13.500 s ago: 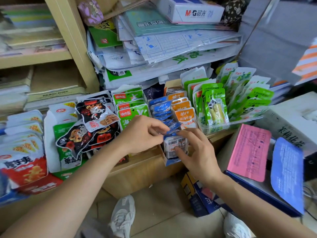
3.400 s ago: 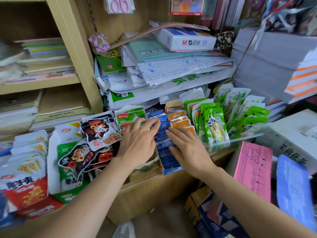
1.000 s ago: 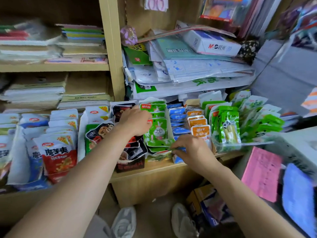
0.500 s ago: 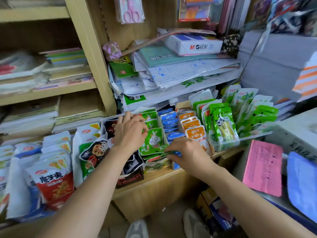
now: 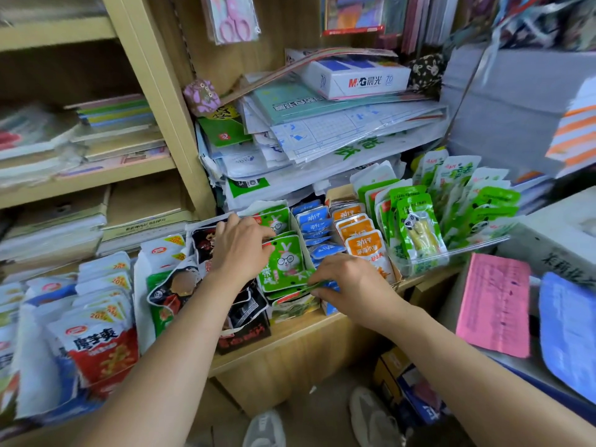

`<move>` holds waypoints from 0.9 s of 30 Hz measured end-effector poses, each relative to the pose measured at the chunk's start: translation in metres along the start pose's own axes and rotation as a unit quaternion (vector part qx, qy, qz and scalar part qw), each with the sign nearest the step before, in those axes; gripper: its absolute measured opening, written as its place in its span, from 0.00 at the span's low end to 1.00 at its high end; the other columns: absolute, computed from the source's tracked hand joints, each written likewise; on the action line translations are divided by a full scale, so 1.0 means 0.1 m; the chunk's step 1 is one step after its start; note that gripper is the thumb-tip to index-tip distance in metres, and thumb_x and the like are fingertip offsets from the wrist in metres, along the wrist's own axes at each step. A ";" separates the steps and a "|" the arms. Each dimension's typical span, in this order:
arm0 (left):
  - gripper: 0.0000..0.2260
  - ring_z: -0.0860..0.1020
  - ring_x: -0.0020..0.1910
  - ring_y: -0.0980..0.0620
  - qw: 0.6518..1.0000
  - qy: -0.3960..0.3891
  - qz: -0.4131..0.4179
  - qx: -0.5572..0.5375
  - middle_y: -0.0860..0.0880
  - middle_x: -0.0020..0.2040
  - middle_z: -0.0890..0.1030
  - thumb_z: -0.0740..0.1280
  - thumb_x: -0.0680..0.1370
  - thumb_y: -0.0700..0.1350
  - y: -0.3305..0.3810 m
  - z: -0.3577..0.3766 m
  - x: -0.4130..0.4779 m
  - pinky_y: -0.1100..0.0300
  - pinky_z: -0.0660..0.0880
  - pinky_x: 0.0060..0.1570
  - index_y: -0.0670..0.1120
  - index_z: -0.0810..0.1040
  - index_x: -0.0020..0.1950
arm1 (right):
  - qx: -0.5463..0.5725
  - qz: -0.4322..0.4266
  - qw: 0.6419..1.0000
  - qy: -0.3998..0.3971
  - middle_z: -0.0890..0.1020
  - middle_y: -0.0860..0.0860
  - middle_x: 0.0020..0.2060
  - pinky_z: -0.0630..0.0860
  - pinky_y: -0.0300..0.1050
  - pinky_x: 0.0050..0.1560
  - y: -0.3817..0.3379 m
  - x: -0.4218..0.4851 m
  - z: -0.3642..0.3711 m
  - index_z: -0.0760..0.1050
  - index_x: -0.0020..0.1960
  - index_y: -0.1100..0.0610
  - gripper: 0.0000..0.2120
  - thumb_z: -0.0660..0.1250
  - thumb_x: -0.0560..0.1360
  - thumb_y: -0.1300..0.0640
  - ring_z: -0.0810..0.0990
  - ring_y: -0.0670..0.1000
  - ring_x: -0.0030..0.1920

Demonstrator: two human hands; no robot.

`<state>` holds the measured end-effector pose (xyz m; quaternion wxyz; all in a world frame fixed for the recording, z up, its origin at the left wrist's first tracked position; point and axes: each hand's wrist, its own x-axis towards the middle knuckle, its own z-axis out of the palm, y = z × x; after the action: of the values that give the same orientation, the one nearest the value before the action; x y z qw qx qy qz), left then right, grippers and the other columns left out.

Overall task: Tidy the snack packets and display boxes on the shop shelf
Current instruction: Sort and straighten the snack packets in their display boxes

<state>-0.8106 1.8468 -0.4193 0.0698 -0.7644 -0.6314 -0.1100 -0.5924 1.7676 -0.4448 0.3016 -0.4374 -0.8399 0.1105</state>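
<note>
Rabbit packets (image 5: 285, 264), green snack sachets, stand packed in an open display box (image 5: 292, 309) on the wooden shelf (image 5: 300, 333). The left hand (image 5: 240, 250) curls its fingers over the front rabbit packet's top edge, gripping it. The right hand (image 5: 348, 283) pinches a thin green edge at the packet's lower right corner, seemingly the same packet, though the fingers hide much of it. Black packets (image 5: 175, 287) lie just left of the rabbit packets. Blue packets (image 5: 317, 221), then orange packets (image 5: 362, 237), stand just right.
</note>
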 end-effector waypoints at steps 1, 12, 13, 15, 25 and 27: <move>0.15 0.70 0.64 0.45 1.000 0.009 0.001 0.006 0.51 0.62 0.80 0.70 0.78 0.57 0.01 0.00 0.00 0.50 0.64 0.62 0.59 0.80 0.65 | 0.001 -0.001 1.000 0.001 0.85 0.49 0.48 0.79 0.45 0.49 0.00 0.00 0.00 0.85 0.54 0.55 0.10 0.75 0.74 0.56 0.81 0.49 0.49; 0.07 0.75 0.58 0.43 0.998 0.043 0.011 -0.040 0.46 0.49 0.81 0.73 0.76 0.55 0.04 -0.13 0.01 0.53 0.64 0.60 0.57 0.86 0.52 | -0.010 0.012 1.000 0.025 0.81 0.50 0.47 0.78 0.50 0.47 0.02 0.02 0.07 0.83 0.58 0.56 0.15 0.76 0.72 0.58 0.78 0.52 0.50; 0.07 0.75 0.55 0.43 0.996 0.072 0.010 -0.048 0.47 0.46 0.79 0.73 0.77 0.54 0.02 -0.16 0.01 0.53 0.64 0.57 0.56 0.87 0.53 | -0.010 0.010 0.999 0.033 0.80 0.50 0.46 0.77 0.48 0.45 0.02 0.03 0.07 0.84 0.56 0.56 0.14 0.77 0.71 0.58 0.77 0.52 0.49; 0.06 0.75 0.50 0.45 0.987 0.140 0.009 -0.074 0.48 0.42 0.79 0.74 0.76 0.51 -0.02 -0.22 0.03 0.52 0.65 0.53 0.54 0.87 0.52 | -0.012 0.002 0.999 0.037 0.81 0.49 0.48 0.75 0.45 0.46 0.02 0.03 0.07 0.85 0.52 0.56 0.11 0.78 0.70 0.58 0.76 0.52 0.49; 0.06 0.77 0.43 0.50 0.955 0.202 0.023 -0.217 0.53 0.40 0.84 0.75 0.75 0.46 -0.11 -0.18 0.04 0.53 0.74 0.45 0.51 0.88 0.51 | 0.025 0.105 0.994 0.007 0.85 0.51 0.44 0.74 0.37 0.39 0.00 0.22 0.02 0.83 0.55 0.57 0.08 0.72 0.77 0.57 0.79 0.47 0.38; 0.06 0.81 0.43 0.55 0.943 0.142 -0.008 -0.301 0.56 0.42 0.84 0.75 0.76 0.47 -0.16 -0.15 -0.01 0.54 0.79 0.47 0.53 0.87 0.52 | 0.023 0.116 0.993 0.025 0.83 0.48 0.38 0.67 0.30 0.34 0.00 0.36 -0.01 0.84 0.53 0.58 0.06 0.72 0.77 0.58 0.75 0.43 0.34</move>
<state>-0.8279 1.8457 -0.4058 -0.0760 -0.7210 -0.5587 -0.4029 -0.6074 1.7961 -0.4289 0.3175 -0.5274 -0.7729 0.1537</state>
